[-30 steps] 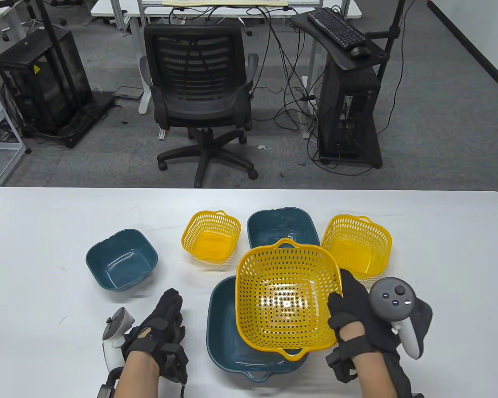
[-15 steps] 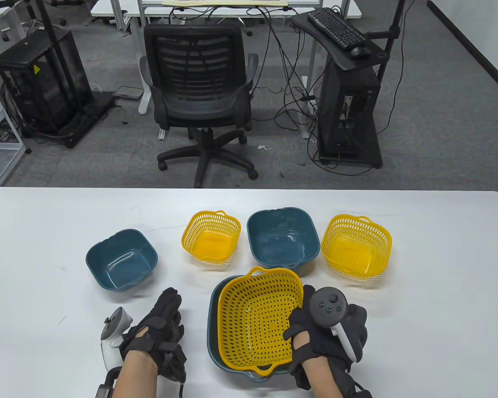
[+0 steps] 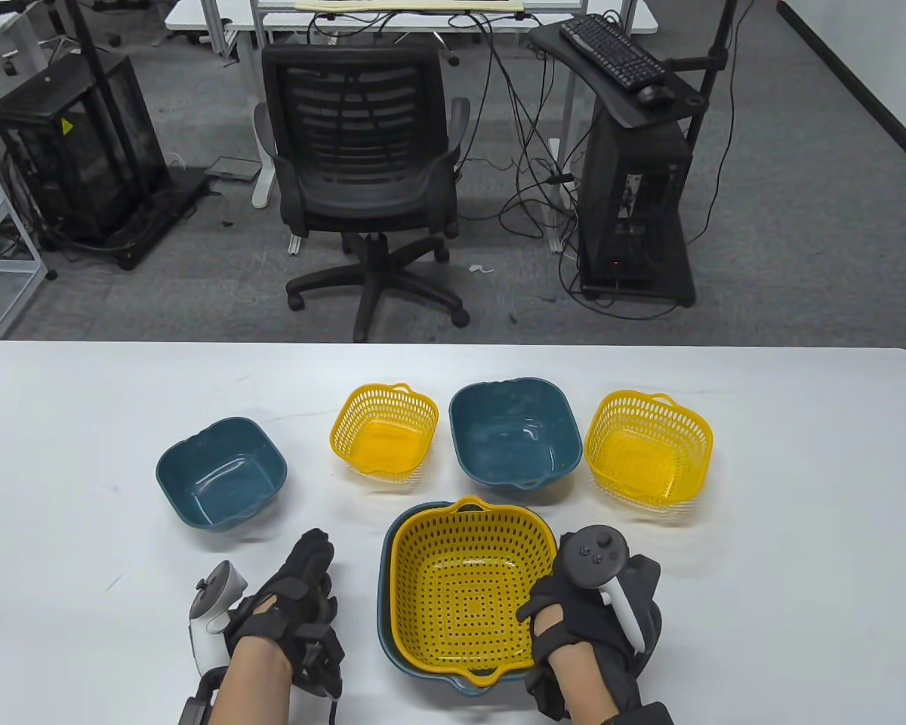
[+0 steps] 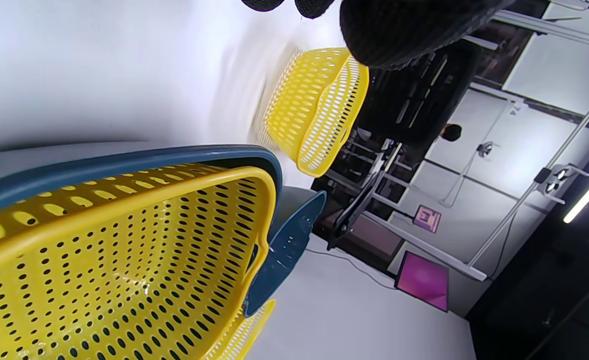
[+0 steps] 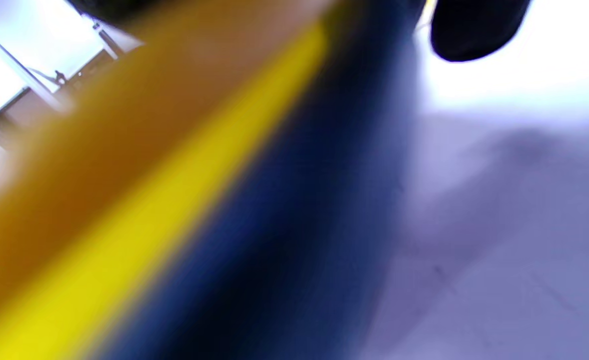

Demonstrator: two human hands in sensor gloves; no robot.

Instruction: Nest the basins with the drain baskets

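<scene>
A large yellow drain basket (image 3: 468, 596) sits nested in the large teal basin (image 3: 387, 574) at the front centre of the white table. My right hand (image 3: 553, 593) grips the basket's right rim, thumb inside, other fingers hidden under the tracker. My left hand (image 3: 306, 574) rests flat on the table left of the basin, holding nothing. The left wrist view shows the basket (image 4: 124, 270) inside the basin's rim (image 4: 124, 157). The right wrist view is a blur of yellow rim (image 5: 139, 200) and blue wall (image 5: 284, 210).
Behind the nested pair stand a small teal basin (image 3: 221, 472), a small yellow basket (image 3: 383, 430), a medium teal basin (image 3: 513, 432) and a medium yellow basket (image 3: 648, 449). An office chair (image 3: 362, 166) stands beyond the table's far edge.
My right hand carried the large yellow basket left and down from the air and set it level inside the large teal basin. The left hand has barely moved.
</scene>
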